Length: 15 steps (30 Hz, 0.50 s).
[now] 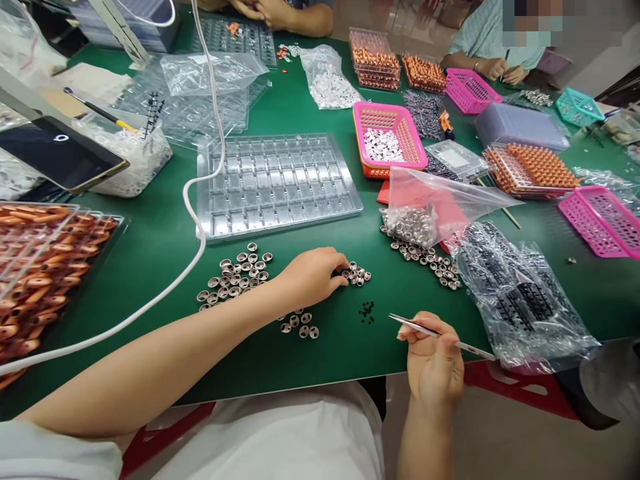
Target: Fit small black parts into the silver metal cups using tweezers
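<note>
My left hand (315, 277) reaches across the green table to a small cluster of silver metal rings (359, 275). Its thumb and curled fingers are apart at the cluster's left edge, and the far fingertips are partly hidden. In my right hand (435, 360), near the table's front edge, a pair of metal tweezers (425, 329) is gripped, tips pointing left. Tiny black pieces (367, 312) lie scattered just left of those tips. More silver rings (243, 273) are spread beyond my left forearm, and several others (300, 325) lie on its near side.
A clear compartment tray (280, 183) lies ahead, a white cable (187, 200) crossing its left side. Pink basket (390, 133) holds white parts. Bagged rings (413, 223) and a bag of black parts (525, 300) sit right. Orange parts (45, 267) fill trays left. Two other people sit opposite.
</note>
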Each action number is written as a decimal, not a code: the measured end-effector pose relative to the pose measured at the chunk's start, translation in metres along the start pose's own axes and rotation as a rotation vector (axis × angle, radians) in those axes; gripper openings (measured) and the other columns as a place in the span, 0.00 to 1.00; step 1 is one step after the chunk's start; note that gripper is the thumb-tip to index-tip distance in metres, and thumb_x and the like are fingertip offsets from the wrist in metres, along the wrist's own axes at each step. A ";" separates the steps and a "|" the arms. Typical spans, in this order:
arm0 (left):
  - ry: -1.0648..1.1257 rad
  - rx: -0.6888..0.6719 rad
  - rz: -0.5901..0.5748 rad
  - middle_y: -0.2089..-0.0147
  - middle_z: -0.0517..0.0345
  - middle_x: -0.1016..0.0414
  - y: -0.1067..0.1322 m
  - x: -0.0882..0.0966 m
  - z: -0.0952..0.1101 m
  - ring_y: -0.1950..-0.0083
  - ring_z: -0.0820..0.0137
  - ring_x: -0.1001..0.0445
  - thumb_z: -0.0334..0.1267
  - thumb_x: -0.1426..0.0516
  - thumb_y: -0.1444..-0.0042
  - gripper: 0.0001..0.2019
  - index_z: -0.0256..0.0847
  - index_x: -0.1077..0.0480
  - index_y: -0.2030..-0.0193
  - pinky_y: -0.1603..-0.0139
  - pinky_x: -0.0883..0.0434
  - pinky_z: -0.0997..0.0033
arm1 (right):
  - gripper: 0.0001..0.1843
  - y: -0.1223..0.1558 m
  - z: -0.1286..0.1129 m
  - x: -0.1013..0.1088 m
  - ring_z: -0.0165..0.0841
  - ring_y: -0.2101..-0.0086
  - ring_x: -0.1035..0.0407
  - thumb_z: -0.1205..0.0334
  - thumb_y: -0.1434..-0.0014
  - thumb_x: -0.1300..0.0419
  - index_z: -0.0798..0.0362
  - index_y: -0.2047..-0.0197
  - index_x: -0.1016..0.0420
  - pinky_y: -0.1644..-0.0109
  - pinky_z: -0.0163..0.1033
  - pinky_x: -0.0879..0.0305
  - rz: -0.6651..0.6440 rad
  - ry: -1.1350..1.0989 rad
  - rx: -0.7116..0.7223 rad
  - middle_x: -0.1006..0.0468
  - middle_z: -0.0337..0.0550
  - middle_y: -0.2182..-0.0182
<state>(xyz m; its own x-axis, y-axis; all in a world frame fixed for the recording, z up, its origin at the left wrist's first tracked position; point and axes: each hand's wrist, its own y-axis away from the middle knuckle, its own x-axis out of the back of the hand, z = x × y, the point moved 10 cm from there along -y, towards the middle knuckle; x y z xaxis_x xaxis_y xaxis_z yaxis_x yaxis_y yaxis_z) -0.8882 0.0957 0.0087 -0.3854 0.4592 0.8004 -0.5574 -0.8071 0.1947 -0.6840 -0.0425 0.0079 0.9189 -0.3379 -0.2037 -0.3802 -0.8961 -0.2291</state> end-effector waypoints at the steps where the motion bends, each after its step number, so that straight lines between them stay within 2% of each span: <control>1: 0.001 -0.003 0.004 0.54 0.51 0.21 0.000 0.000 0.000 0.56 0.60 0.22 0.40 0.41 0.37 0.11 0.40 0.23 0.51 0.59 0.28 0.66 | 0.20 0.000 0.001 0.001 0.31 0.69 0.25 0.52 0.27 0.54 0.51 0.54 0.23 0.69 0.41 0.25 0.002 0.002 -0.007 0.29 0.44 0.61; 7: 0.004 -0.029 0.036 0.55 0.51 0.20 0.000 0.001 0.002 0.56 0.61 0.22 0.40 0.41 0.38 0.10 0.40 0.23 0.55 0.58 0.27 0.66 | 0.16 -0.003 0.003 0.001 0.30 0.68 0.25 0.53 0.27 0.51 0.50 0.55 0.25 0.68 0.41 0.23 0.008 0.052 -0.014 0.29 0.44 0.59; 12: 0.008 -0.036 0.068 0.56 0.51 0.19 0.006 0.005 0.006 0.57 0.61 0.21 0.38 0.43 0.39 0.10 0.39 0.23 0.55 0.58 0.26 0.66 | 0.05 -0.001 0.007 0.003 0.29 0.68 0.25 0.61 0.33 0.41 0.49 0.55 0.25 0.66 0.40 0.22 0.038 0.046 -0.048 0.28 0.41 0.59; 15: 0.036 -0.029 0.079 0.59 0.53 0.18 0.019 0.006 0.014 0.60 0.63 0.20 0.35 0.44 0.40 0.10 0.39 0.24 0.55 0.59 0.27 0.67 | 0.06 0.001 0.012 0.006 0.28 0.68 0.24 0.64 0.36 0.37 0.49 0.55 0.23 0.65 0.38 0.22 0.082 0.042 -0.096 0.26 0.41 0.60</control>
<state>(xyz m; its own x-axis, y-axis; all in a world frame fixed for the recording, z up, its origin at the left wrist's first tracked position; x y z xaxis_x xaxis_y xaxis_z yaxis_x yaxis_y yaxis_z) -0.8907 0.0777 0.0254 -0.4550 0.4081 0.7914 -0.5449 -0.8306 0.1150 -0.6798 -0.0419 -0.0053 0.8896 -0.4208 -0.1776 -0.4441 -0.8878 -0.1206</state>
